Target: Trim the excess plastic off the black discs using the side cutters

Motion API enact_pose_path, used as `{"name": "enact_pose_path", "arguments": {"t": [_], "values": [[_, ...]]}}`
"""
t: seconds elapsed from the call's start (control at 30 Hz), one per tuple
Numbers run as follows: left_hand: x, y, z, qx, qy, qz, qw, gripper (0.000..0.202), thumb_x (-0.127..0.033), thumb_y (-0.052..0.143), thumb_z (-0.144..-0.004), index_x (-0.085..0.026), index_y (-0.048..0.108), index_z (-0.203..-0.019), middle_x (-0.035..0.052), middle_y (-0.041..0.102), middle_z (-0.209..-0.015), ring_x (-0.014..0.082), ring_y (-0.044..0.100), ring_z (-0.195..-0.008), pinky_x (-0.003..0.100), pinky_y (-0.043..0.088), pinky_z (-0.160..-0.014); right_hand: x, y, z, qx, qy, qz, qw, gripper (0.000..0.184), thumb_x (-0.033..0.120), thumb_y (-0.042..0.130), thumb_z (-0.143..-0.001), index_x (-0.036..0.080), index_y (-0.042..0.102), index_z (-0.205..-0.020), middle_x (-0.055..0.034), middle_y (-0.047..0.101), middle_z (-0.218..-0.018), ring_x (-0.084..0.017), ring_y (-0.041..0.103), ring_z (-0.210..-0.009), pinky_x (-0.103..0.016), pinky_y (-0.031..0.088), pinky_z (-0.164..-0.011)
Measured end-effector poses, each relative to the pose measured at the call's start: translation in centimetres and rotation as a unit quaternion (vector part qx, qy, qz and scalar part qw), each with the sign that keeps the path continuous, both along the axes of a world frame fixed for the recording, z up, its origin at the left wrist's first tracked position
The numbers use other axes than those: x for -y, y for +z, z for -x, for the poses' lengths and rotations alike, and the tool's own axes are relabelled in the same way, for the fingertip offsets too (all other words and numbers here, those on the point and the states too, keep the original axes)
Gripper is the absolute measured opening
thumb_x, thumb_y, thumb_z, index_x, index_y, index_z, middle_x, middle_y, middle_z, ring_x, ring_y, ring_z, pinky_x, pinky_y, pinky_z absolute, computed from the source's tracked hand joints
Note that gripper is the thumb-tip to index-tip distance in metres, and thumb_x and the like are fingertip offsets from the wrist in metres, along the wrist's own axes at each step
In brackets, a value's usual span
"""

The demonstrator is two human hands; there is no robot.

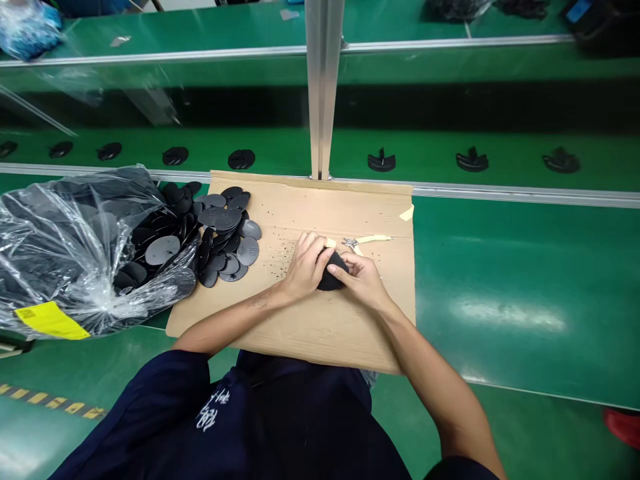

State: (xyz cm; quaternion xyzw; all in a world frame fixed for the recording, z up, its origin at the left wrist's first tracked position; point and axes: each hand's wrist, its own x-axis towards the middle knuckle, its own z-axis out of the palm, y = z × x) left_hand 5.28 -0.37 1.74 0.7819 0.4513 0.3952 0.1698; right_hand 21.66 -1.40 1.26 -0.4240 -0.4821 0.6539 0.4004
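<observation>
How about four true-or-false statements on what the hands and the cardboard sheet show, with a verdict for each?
1. The left hand and right hand both grip a black plastic piece. True.
2. The small cutters lie on the green belt. False: they lie on the cardboard sheet.
3. A clear plastic bag with a yellow label lies at the sheet's left. True.
4. The loose black discs stand in one neat stack. False: they lie in a jumbled heap beside the bag.

Cardboard sheet point(300, 207): tan, speckled with black flecks. At its centre: black piece point(331, 277). Left of it: matte black discs point(249, 251), clear bag point(60, 253), yellow label point(50, 321). Around it: green desk point(500, 280). Below it: navy shirt point(150, 427), white lettering.
</observation>
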Motion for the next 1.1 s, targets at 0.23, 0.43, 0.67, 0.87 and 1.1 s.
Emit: {"name": "enact_pose_path", "arguments": {"t": [0.23, 0.43, 0.67, 0.87, 1.1], "values": [[0.1, -0.4, -0.6, 0.008, 0.012, -0.006, 1.000, 0.033, -0.036, 0.031, -0.110, -0.021, 0.052, -0.089, 0.0046, 0.056, -0.086, 0.0201, 0.050, -0.084, 0.034, 0.042, -0.079, 0.1, 0.0, 0.0, 0.022, -0.007, -0.023, 0.999, 0.056, 0.071, 0.082, -0.068, 0.020, 0.060, -0.071, 0.0039, 0.046, -0.068, -0.011, 0.041, -0.063, -0.026, 0.038, -0.057], [0.2, 0.0, 0.1, 0.070, -0.010, 0.027, 0.997, 0.032, -0.045, 0.041, -0.107, -0.019, 0.058, -0.104, 0.0049, 0.060, -0.092, 0.0183, 0.055, -0.087, 0.033, 0.047, -0.082, 0.5, 0.5, 0.0, 0.057, -0.026, -0.069, 0.996, 0.053, 0.071, 0.076, -0.077, 0.020, 0.060, -0.072, 0.0025, 0.046, -0.068, -0.013, 0.042, -0.065, -0.027, 0.038, -0.059], [1.0, 0.9, 2.9, 0.155, -0.077, 0.136, 0.975, 0.036, -0.052, 0.063, -0.097, -0.018, 0.072, -0.104, 0.0051, 0.069, -0.092, 0.0154, 0.063, -0.081, 0.027, 0.051, -0.073, 1.1, 1.1, -0.3, 0.129, -0.054, -0.147, 0.979, 0.044, 0.065, 0.069, -0.087, 0.021, 0.072, -0.079, -0.0026, 0.065, -0.073, -0.018, 0.057, -0.069, -0.032, 0.050, -0.066], [1.2, 0.8, 3.7, 0.180, -0.114, 0.065, 0.975, 0.034, -0.047, 0.068, -0.094, -0.018, 0.075, -0.111, 0.0089, 0.075, -0.099, 0.0178, 0.069, -0.091, 0.030, 0.056, -0.078, 1.3, 0.8, -0.2, 0.150, -0.021, -0.232, 0.961, 0.029, 0.052, 0.069, -0.092, 0.025, 0.080, -0.094, -0.0058, 0.079, -0.091, -0.022, 0.073, -0.081, -0.036, 0.061, -0.080], [0.9, 0.6, 4.2, 0.136, -0.155, 0.003, 0.979, 0.027, -0.037, 0.064, -0.099, -0.018, 0.072, -0.117, 0.0100, 0.077, -0.101, 0.0177, 0.071, -0.092, 0.033, 0.058, -0.080, 1.2, 0.0, -0.3, 0.146, -0.010, -0.291, 0.946, 0.017, 0.038, 0.070, -0.094, 0.025, 0.080, -0.096, -0.0064, 0.082, -0.097, -0.024, 0.078, -0.092, -0.037, 0.064, -0.086]]}}
